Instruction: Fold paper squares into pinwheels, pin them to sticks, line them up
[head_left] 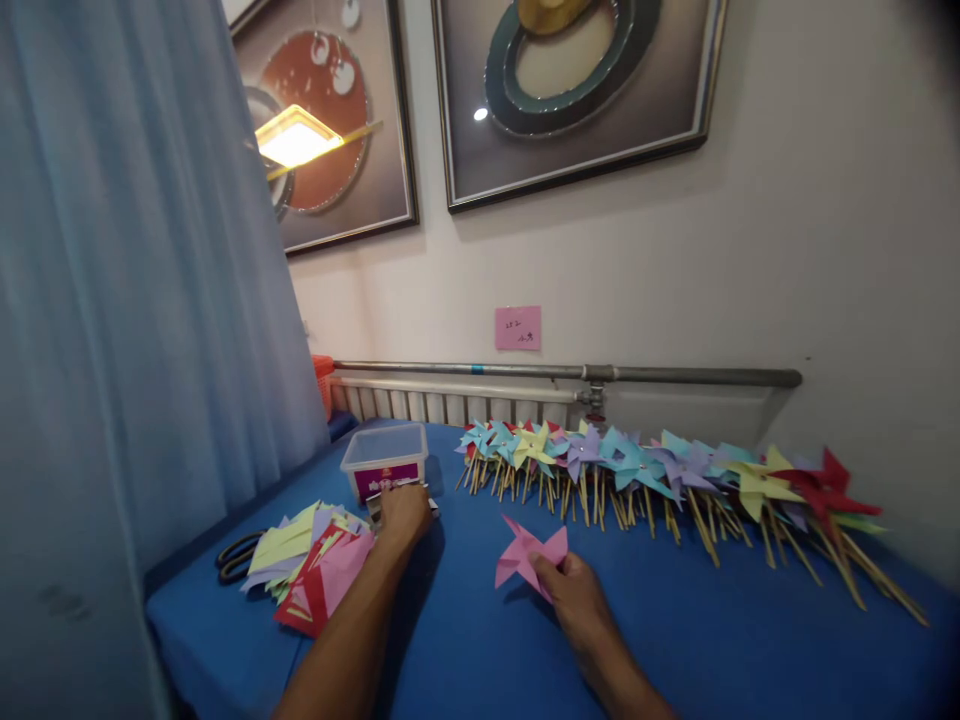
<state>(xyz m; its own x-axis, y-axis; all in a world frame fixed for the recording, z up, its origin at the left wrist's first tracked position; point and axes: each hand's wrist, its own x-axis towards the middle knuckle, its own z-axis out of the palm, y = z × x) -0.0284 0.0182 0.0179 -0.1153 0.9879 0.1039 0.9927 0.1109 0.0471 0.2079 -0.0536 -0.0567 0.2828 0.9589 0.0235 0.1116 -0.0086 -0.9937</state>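
Note:
My right hand [574,592] pinches a pink folded paper pinwheel head [527,555] just above the blue table [675,620]. My left hand [403,512] reaches forward and rests its fingers on a small box [377,505] in front of a clear plastic tub [384,462] with a purple label; what the fingers grip is hidden. A stack of cut coloured paper sheets [311,560], yellow, lilac, red and pink, lies just left of my left forearm.
A long row of finished paper pinwheels on wooden sticks [660,475] lies along the back of the table. Black-handled scissors [236,555] sit at the left edge beside a pale blue curtain [127,300]. A radiator and pipe [562,373] run along the wall.

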